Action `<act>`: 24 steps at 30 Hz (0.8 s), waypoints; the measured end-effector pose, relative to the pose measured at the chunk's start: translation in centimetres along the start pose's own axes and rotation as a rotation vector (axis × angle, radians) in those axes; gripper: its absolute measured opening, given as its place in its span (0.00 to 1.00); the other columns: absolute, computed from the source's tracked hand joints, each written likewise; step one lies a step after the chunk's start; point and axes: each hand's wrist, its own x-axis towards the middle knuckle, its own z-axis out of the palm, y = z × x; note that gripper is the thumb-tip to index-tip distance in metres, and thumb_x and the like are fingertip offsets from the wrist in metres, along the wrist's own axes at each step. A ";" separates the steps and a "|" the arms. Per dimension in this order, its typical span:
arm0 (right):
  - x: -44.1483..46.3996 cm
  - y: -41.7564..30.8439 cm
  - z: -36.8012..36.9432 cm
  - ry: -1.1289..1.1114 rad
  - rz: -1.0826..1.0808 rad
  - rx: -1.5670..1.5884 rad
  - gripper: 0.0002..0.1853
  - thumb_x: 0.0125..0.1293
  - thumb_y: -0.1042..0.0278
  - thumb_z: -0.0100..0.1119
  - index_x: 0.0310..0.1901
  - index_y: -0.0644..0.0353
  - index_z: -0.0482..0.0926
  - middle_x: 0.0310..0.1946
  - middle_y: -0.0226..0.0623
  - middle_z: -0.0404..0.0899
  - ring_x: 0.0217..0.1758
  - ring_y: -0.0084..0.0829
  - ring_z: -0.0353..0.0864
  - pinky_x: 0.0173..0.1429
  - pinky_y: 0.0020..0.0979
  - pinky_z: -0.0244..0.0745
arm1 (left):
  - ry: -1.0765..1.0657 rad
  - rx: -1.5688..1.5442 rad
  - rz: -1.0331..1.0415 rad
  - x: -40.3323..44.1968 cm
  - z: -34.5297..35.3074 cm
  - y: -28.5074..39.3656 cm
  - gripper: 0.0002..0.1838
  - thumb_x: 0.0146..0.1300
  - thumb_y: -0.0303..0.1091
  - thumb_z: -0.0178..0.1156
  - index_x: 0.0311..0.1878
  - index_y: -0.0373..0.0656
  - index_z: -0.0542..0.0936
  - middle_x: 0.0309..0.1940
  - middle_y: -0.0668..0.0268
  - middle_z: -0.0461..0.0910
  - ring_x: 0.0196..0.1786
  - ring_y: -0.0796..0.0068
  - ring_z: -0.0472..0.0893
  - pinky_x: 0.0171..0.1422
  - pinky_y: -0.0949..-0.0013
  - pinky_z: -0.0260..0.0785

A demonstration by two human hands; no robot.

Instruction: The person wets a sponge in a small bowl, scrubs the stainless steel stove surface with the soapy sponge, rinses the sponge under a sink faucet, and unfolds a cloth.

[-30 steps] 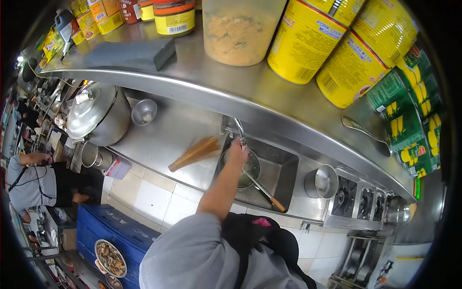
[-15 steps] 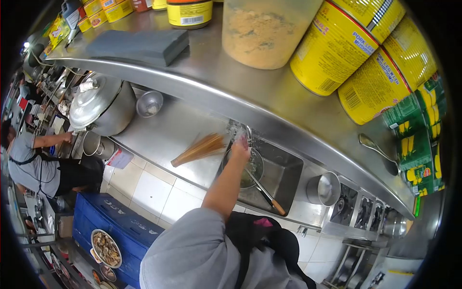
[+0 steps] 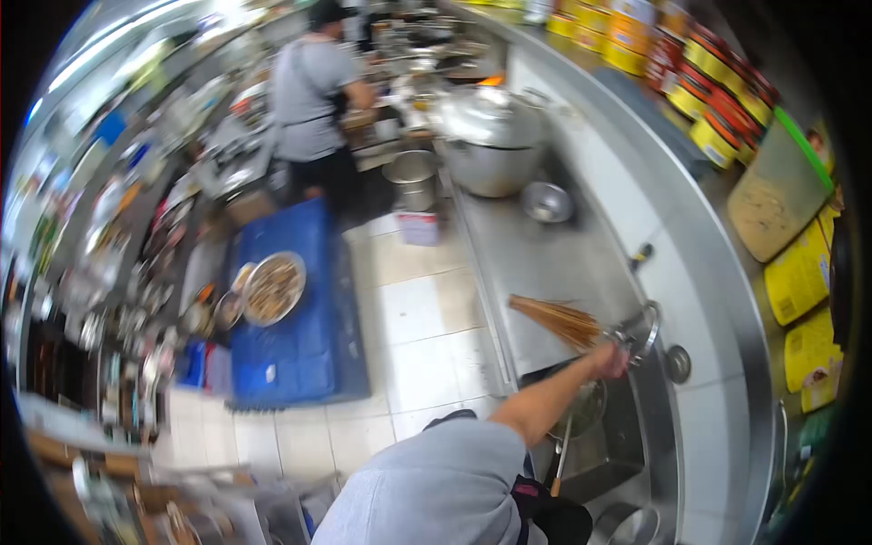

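My left hand [image 3: 611, 360] reaches out to the tap [image 3: 645, 334] at the sink's far edge. Its fingers look closed around the tap's base, though blur softens the detail. Below the wrist, a round metal pan [image 3: 589, 407] sits in the sink [image 3: 627, 436], partly covered by my forearm. A long-handled utensil with a wooden grip [image 3: 557, 485] slants out of it. A bamboo wok brush [image 3: 554, 320] lies on the steel counter [image 3: 518, 263], just left of my hand. My right hand is out of sight.
A large lidded pot [image 3: 495, 150] and a small metal bowl [image 3: 547, 203] stand on the counter. A blue chest [image 3: 313, 363] across the tiled floor carries a bowl of food [image 3: 273, 289]. A co-worker [image 3: 313, 100] stands beyond. Yellow cans [image 3: 795, 272] line the right-hand shelf.
My view has swung left, bringing the aisle, blue chest and co-worker further into the picture. My left hand stays at the tap; the water splashing there earlier is no longer distinct.
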 end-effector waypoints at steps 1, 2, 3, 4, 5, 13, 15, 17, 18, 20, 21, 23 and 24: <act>1.3 -0.3 -1.2 -0.011 -0.054 -0.001 0.22 0.71 0.48 0.54 0.51 0.59 0.82 0.48 0.41 0.84 0.50 0.39 0.79 0.59 0.38 0.70 | 0.017 0.432 0.108 -4.3 0.0 -1.9 0.13 0.63 0.38 0.56 0.43 0.40 0.81 0.32 0.58 0.83 0.36 0.61 0.85 0.36 0.54 0.77; 2.6 -0.9 -2.6 -0.013 -0.108 0.008 0.22 0.71 0.48 0.54 0.51 0.59 0.82 0.48 0.41 0.84 0.51 0.39 0.79 0.59 0.38 0.70 | 0.073 1.320 0.240 -3.6 -2.1 -9.8 0.15 0.57 0.35 0.61 0.46 0.38 0.82 0.34 0.52 0.85 0.38 0.57 0.86 0.38 0.53 0.78; 3.7 -2.0 -3.9 -0.005 -0.167 0.042 0.22 0.71 0.47 0.54 0.51 0.59 0.82 0.48 0.41 0.84 0.51 0.39 0.79 0.60 0.38 0.70 | 0.039 1.476 0.175 -14.4 0.2 -6.9 0.18 0.52 0.33 0.63 0.47 0.39 0.83 0.37 0.50 0.85 0.41 0.52 0.86 0.41 0.52 0.79; 4.8 -3.1 -4.6 -0.004 -0.224 0.092 0.22 0.71 0.47 0.54 0.51 0.59 0.82 0.48 0.41 0.84 0.51 0.39 0.79 0.60 0.38 0.70 | 0.065 1.578 0.162 -18.1 0.5 -8.7 0.15 0.50 0.31 0.63 0.43 0.42 0.85 0.37 0.52 0.85 0.44 0.50 0.86 0.45 0.50 0.79; 4.9 -5.2 -5.2 -0.008 -0.270 0.148 0.22 0.71 0.47 0.54 0.51 0.59 0.82 0.48 0.41 0.84 0.51 0.39 0.79 0.60 0.38 0.70 | 0.047 1.495 0.058 -22.1 1.4 -8.4 0.15 0.48 0.30 0.63 0.42 0.44 0.85 0.39 0.51 0.85 0.46 0.48 0.85 0.48 0.50 0.78; 4.1 -19.5 1.8 -0.379 -0.867 0.322 0.12 0.70 0.63 0.56 0.32 0.63 0.76 0.28 0.27 0.74 0.34 0.20 0.72 0.42 0.26 0.69 | 0.337 1.153 0.170 -44.0 1.7 -6.3 0.20 0.67 0.39 0.57 0.60 0.42 0.78 0.47 0.53 0.84 0.52 0.55 0.82 0.58 0.55 0.73; -0.8 -21.5 5.1 -0.475 -1.021 0.196 0.12 0.70 0.63 0.57 0.37 0.65 0.80 0.32 0.29 0.79 0.38 0.21 0.76 0.46 0.25 0.71 | 0.379 0.925 0.347 -48.9 2.0 -6.2 0.22 0.69 0.42 0.57 0.62 0.41 0.77 0.50 0.55 0.83 0.55 0.61 0.81 0.61 0.58 0.72; -5.4 -22.5 8.7 -0.627 -0.942 0.207 0.13 0.70 0.62 0.58 0.42 0.65 0.82 0.35 0.31 0.82 0.41 0.23 0.79 0.50 0.26 0.73 | 0.289 0.610 0.578 -53.9 2.3 -6.5 0.26 0.73 0.46 0.56 0.66 0.39 0.72 0.57 0.62 0.80 0.60 0.74 0.75 0.67 0.63 0.68; -8.2 -22.7 10.4 -0.788 -0.795 0.374 0.14 0.71 0.61 0.58 0.46 0.64 0.82 0.39 0.31 0.83 0.45 0.23 0.80 0.53 0.27 0.74 | 0.279 0.448 0.707 -57.6 3.7 -6.1 0.26 0.71 0.46 0.59 0.65 0.40 0.74 0.55 0.64 0.80 0.60 0.74 0.75 0.67 0.63 0.67; -12.3 -22.8 14.1 -1.067 -0.586 0.587 0.16 0.72 0.60 0.58 0.55 0.60 0.78 0.50 0.33 0.81 0.53 0.26 0.79 0.56 0.29 0.73 | 0.433 0.199 0.617 -63.0 2.7 -9.0 0.29 0.70 0.45 0.61 0.69 0.40 0.71 0.61 0.63 0.76 0.63 0.71 0.73 0.68 0.62 0.66; -13.5 -22.6 15.7 -1.208 -0.469 0.572 0.15 0.73 0.58 0.56 0.54 0.57 0.79 0.51 0.32 0.81 0.54 0.27 0.78 0.56 0.32 0.72 | 0.544 0.101 0.627 -66.1 3.2 -10.3 0.29 0.70 0.42 0.61 0.70 0.39 0.69 0.62 0.62 0.75 0.65 0.70 0.73 0.69 0.62 0.67; -19.9 -22.5 17.1 -1.419 -0.439 0.487 0.16 0.74 0.55 0.52 0.55 0.54 0.78 0.52 0.32 0.80 0.56 0.29 0.76 0.58 0.37 0.70 | 0.692 0.089 0.727 -72.4 4.6 -13.1 0.29 0.70 0.37 0.61 0.70 0.38 0.66 0.62 0.61 0.75 0.64 0.68 0.74 0.67 0.62 0.69; -23.9 -22.2 17.2 -1.491 -0.447 0.462 0.17 0.75 0.54 0.52 0.55 0.55 0.78 0.52 0.33 0.80 0.57 0.29 0.75 0.58 0.37 0.71 | 0.779 0.062 0.747 -75.0 5.0 -15.1 0.30 0.70 0.38 0.61 0.71 0.39 0.66 0.60 0.63 0.76 0.61 0.72 0.75 0.64 0.64 0.71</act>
